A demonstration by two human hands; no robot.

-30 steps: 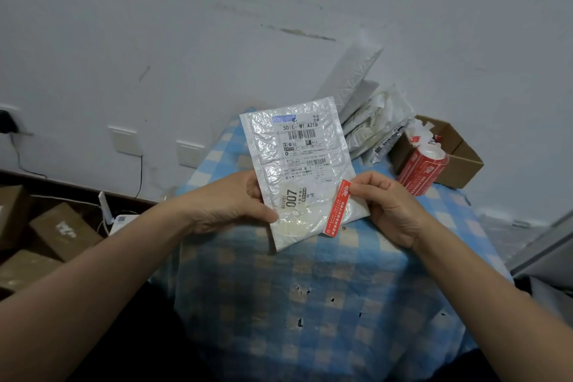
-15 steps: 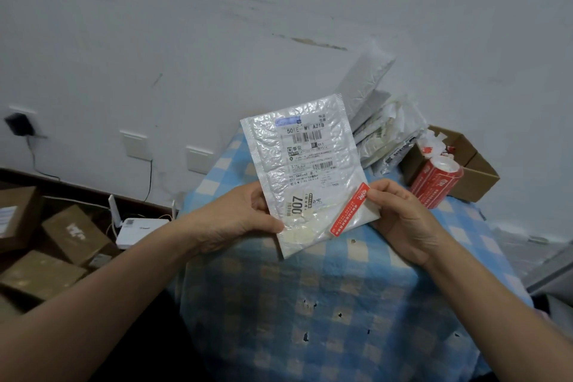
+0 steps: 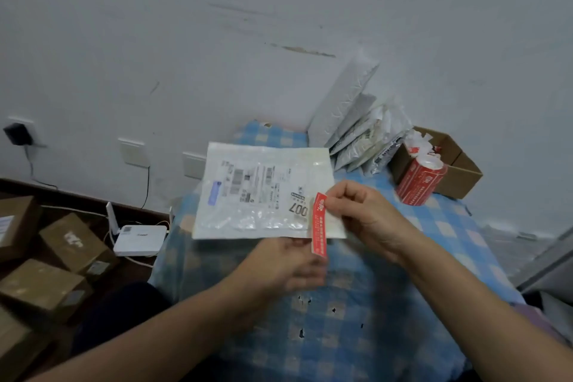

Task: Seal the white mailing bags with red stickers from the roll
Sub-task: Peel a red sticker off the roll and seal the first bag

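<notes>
Blue checked tabletop [image 3: 387, 304] against a grey wall. Left hand [image 3: 285, 267] grips the bag [image 3: 257, 195] by its lower edge, held sideways over the middle. Right hand [image 3: 369, 214] pinches a red sticker [image 3: 319, 223] at the bag's right end. Roll [image 3: 418, 181] sits at the far right edge.

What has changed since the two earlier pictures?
The white mailing bag was turned from upright to lying sideways. The left hand moved from its side edge to its lower edge. The red sticker now stands upright over the bag's right end. The right hand still pinches the sticker; the sticker roll stayed put.
</notes>
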